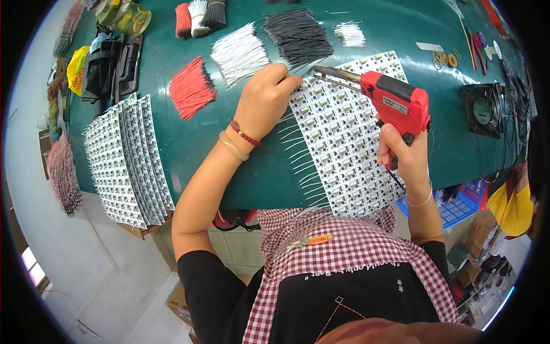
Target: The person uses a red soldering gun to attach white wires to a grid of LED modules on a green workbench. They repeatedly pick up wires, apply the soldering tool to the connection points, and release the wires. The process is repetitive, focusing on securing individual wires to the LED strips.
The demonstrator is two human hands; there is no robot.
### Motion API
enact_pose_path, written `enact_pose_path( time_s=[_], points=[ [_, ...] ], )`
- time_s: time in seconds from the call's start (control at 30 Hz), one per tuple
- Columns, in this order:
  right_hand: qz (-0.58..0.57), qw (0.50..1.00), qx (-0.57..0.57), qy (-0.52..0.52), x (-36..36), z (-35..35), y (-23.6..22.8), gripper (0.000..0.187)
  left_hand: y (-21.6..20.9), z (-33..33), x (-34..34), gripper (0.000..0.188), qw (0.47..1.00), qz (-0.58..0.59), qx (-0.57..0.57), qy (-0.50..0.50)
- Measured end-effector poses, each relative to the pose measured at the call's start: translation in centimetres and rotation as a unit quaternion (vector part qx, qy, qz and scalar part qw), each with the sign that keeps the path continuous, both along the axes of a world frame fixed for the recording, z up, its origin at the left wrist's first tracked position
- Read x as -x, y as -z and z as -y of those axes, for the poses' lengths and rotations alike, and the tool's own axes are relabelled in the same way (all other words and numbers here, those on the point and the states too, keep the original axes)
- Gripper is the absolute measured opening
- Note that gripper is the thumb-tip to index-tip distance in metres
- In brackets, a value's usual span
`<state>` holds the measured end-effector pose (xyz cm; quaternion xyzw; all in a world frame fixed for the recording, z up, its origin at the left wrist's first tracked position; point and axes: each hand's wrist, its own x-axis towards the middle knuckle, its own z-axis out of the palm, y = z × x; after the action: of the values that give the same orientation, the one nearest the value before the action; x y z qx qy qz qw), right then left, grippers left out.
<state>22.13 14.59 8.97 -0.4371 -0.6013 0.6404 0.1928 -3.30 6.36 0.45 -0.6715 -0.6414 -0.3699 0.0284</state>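
My right hand is wrapped round the grip of a red and black soldering gun. Its metal tip points left, over the top left corner of a white circuit board panel. At that corner my left hand has thumb and forefinger pinched together; whatever sits between them is too small to make out. Short white wires stick out in a row from the panel's left edge. The panel lies at the table's front edge, its lower end reaching my checked apron.
Loose piles of red wires, white wires and black wires lie beyond my left hand. Several wired panels stand fanned at the left. A small black fan is at the right, and a blue basket below the table edge.
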Motion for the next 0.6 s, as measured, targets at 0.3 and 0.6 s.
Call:
enact_pose_path(
  time_s=[0.3,0.6],
  points=[
    [-0.038,0.999,0.004,0.017,-0.13,0.01,-0.10,0.016,0.02,-0.56,0.76,0.022,0.999,0.006,0.040,-0.001],
    [-0.014,1.000,0.017,0.015,-0.32,0.46,-0.35,0.018,0.20,-0.13,0.23,0.019,0.999,-0.040,0.011,-0.016]
  ],
)
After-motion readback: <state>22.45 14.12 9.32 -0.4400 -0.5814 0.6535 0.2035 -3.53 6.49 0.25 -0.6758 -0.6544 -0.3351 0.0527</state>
